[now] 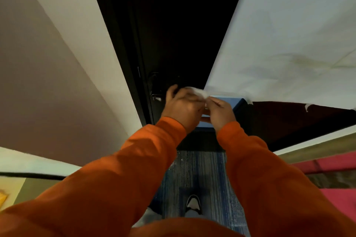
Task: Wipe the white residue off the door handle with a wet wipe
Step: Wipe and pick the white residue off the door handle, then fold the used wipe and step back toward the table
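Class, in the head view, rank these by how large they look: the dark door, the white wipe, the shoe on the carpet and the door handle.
1. Dark door, by far the largest.
2. Shoe.
3. White wipe and door handle: unranked; both are partly hidden by the hands and poorly seen.

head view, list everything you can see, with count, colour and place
door: one, dark brown, centre
door handle: one, black, with white residue at its lower end, left of the hands
wet wipe: one, white, held between both hands
wall: one, white, stained, right
wall: one, beige, left
carpet: one, blue striped, floor
shoe: one, grey and white, bottom centre
left hand: one, orange sleeve, at the handle
right hand: one, orange sleeve, beside the left
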{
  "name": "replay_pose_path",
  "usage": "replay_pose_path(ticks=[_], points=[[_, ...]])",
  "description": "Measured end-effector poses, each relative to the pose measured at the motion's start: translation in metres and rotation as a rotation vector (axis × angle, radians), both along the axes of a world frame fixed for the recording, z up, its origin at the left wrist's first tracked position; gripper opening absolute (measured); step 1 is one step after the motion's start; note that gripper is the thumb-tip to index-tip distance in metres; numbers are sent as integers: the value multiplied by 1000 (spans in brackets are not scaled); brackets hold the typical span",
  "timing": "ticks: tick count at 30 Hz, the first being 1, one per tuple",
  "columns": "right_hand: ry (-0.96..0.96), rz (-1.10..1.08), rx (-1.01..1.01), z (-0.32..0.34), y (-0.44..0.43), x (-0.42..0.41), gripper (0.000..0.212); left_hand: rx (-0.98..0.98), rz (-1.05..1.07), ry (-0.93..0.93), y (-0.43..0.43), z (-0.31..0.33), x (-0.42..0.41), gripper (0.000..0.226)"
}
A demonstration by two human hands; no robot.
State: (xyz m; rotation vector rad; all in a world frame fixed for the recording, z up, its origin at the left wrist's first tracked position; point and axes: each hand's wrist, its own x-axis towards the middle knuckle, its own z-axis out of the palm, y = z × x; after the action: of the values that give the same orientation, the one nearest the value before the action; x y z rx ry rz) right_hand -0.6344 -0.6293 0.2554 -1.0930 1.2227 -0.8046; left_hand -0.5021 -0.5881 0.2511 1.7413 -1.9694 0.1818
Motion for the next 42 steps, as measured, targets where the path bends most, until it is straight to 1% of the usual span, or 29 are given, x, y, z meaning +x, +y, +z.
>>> replay_pose_path(ticks=[1,3,5,7,8,9,11,12,14,16,18,20,22,24,27,30,33,34,36,37,39,42], points=[[4,1,21,-3,-3,-6,24,17,1,-33,2,-1,-10,10],[15,5,70,-14,-10,-17,24,40,17,-32,11,-4,-22,14],[5,40,130,-26,-15,-26,25,51,70,11,23,-11,-26,20],[1,113,176,-38,-16,-31,24,92,127,83,34,-22,-24,21],[2,174,191,-43,-16,-31,24,156,165,197,38,-25,-23,21],[4,244,202,-48,-16,-31,24,255,220,365,42,-28,-22,20],[40,377,196,-55,-14,-27,26,460,398,727,49,-29,-20,18],[66,445,178,-58,-12,-23,27,492,486,850,54,-30,-17,17],[115,584,129,-60,-3,-11,30,470,613,1030,65,-35,-10,15],[130,705,73,-59,10,4,36,427,697,1192,79,-34,-2,10],[118,777,22,-59,25,20,42,385,769,1362,93,-33,8,10],[133,822,-34,-63,39,35,44,346,778,1496,108,-30,17,10],[147,859,-45,-68,53,50,36,327,785,1514,127,-25,24,12],[155,878,-35,-73,69,66,27,311,814,1481,149,-26,36,15],[180,931,-102,-78,96,92,21,291,854,1464,187,-34,56,23],[171,983,-111,-80,126,118,21,327,841,1461,226,-41,73,16],[200,1020,-104,-85,156,145,23,398,865,1361,267,-49,93,26],[216,1031,-99,-87,168,155,23,397,880,1331,281,-53,101,23],[244,1034,-96,-90,193,175,25,362,930,1307,309,-64,121,9],[255,1016,-90,-93,205,183,25,334,959,1322,321,-68,132,5],[275,968,-73,-97,229,197,25,290,986,1393,342,-77,153,8],[297,917,45,-103,251,210,23,339,920,1431,356,-87,175,15]])
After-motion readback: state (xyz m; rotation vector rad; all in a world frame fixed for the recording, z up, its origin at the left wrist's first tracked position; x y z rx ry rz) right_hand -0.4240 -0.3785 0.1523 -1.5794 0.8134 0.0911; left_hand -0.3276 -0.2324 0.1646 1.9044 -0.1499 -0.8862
